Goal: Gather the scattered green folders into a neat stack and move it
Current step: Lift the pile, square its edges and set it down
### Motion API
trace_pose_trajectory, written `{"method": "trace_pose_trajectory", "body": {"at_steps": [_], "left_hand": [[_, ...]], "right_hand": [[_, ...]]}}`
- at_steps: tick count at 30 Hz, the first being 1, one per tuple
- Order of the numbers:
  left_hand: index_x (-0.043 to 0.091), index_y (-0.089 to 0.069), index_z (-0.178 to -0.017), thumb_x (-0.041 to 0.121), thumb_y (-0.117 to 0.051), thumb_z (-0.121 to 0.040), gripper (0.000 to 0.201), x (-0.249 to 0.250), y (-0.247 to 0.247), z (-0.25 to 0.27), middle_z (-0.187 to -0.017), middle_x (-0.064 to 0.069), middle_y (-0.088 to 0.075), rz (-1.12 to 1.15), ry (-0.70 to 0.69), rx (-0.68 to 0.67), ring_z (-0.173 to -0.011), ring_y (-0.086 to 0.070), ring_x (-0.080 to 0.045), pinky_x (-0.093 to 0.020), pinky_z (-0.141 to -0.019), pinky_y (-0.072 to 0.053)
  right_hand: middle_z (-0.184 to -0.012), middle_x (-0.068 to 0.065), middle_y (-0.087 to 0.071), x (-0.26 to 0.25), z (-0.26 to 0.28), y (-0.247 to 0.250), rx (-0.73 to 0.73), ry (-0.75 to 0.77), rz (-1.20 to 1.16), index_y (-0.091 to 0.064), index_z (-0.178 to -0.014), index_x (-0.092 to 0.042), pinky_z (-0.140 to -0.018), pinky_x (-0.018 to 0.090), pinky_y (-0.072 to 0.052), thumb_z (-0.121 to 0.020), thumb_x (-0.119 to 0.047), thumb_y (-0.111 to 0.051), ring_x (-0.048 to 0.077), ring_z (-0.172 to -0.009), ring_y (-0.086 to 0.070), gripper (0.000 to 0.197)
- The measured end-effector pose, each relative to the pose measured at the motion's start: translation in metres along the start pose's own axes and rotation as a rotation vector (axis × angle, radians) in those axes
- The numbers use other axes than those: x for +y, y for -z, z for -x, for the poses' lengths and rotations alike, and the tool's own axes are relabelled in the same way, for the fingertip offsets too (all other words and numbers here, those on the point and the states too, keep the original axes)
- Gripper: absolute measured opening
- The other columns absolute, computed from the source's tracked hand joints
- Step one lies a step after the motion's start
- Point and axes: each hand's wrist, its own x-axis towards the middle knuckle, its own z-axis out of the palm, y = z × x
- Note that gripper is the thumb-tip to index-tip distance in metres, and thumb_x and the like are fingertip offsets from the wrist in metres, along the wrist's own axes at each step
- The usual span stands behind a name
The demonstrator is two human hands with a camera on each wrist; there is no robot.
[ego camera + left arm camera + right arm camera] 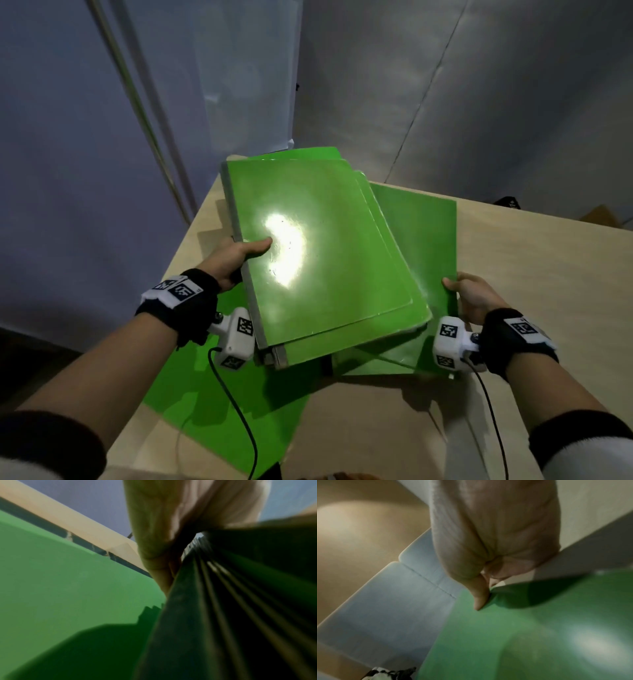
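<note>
A pile of several glossy green folders (318, 253) with grey spines is raised above the wooden table (548, 274). My left hand (236, 257) grips the pile's spine edge, thumb lying on the top cover and fingers under it; the left wrist view shows those spines (214, 615) close up. My right hand (469, 294) pinches the right edge of another green folder (428, 246) that sits under the pile and sticks out to the right; its thumb (479, 599) presses on that folder's cover (522, 635). One more green folder (219, 407) lies flat on the table at the lower left.
The table's left edge (191, 233) drops off beside a bluish wall panel (68, 171). A grey wall (479, 102) stands behind the table. A dark object and a cardboard piece (599, 216) lie past the far right edge. Cables run from both wrist cameras.
</note>
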Motion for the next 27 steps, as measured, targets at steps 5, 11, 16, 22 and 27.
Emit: {"method": "trace_pose_trajectory", "body": {"at_steps": [5, 11, 16, 22, 27], "left_hand": [[0.005, -0.064, -0.089, 0.012, -0.062, -0.086, 0.008, 0.01, 0.012, -0.005, -0.096, -0.006, -0.063, 0.069, -0.041, -0.012, -0.084, -0.059, -0.016, -0.034, -0.091, -0.045], [0.005, -0.06, -0.099, 0.014, -0.065, -0.084, 0.018, -0.005, 0.025, -0.016, -0.096, -0.003, -0.056, -0.047, -0.015, 0.035, -0.086, -0.054, -0.015, -0.019, -0.063, -0.046], [-0.004, -0.053, -0.126, 0.025, -0.076, -0.072, 0.065, -0.018, 0.045, -0.023, -0.135, -0.008, -0.055, -0.186, 0.099, 0.009, -0.126, -0.049, -0.025, -0.036, -0.105, -0.039], [-0.002, -0.04, -0.14, 0.064, -0.067, -0.068, 0.101, -0.01, 0.048, -0.023, -0.15, -0.022, -0.032, -0.805, 0.099, 0.1, -0.137, -0.033, -0.039, -0.045, -0.111, -0.03], [0.01, -0.018, -0.151, 0.072, -0.051, -0.074, 0.104, -0.012, 0.033, -0.018, -0.159, -0.01, -0.008, -0.99, 0.029, 0.158, -0.145, -0.012, -0.036, -0.049, -0.117, -0.02]], "right_hand": [[-0.086, 0.017, -0.063, 0.0, 0.013, -0.016, -0.09, 0.003, -0.041, -0.057, -0.109, 0.006, -0.075, 0.041, -0.052, -0.093, 0.006, -0.04, 0.03, -0.071, -0.062, 0.022], [-0.101, 0.014, -0.07, 0.007, 0.047, -0.065, -0.17, -0.015, -0.109, -0.052, -0.121, 0.013, -0.076, 0.03, -0.053, -0.097, -0.001, -0.036, 0.023, -0.085, -0.067, 0.031], [-0.132, 0.013, -0.057, 0.015, 0.055, -0.082, -0.239, 0.0, 0.129, -0.053, -0.129, -0.003, -0.106, 0.046, -0.038, -0.073, -0.073, -0.051, 0.03, -0.122, -0.053, 0.09], [-0.077, 0.003, -0.053, 0.02, 0.049, -0.102, -0.088, 0.103, 0.505, -0.057, -0.091, -0.004, -0.068, 0.028, -0.041, -0.088, -0.052, -0.05, 0.017, -0.07, -0.052, 0.049], [-0.11, 0.014, -0.061, 0.018, 0.044, -0.106, -0.11, 0.082, 0.539, -0.056, -0.117, 0.002, -0.073, 0.033, -0.054, -0.083, -0.049, -0.059, 0.027, -0.094, -0.062, 0.061]]}}
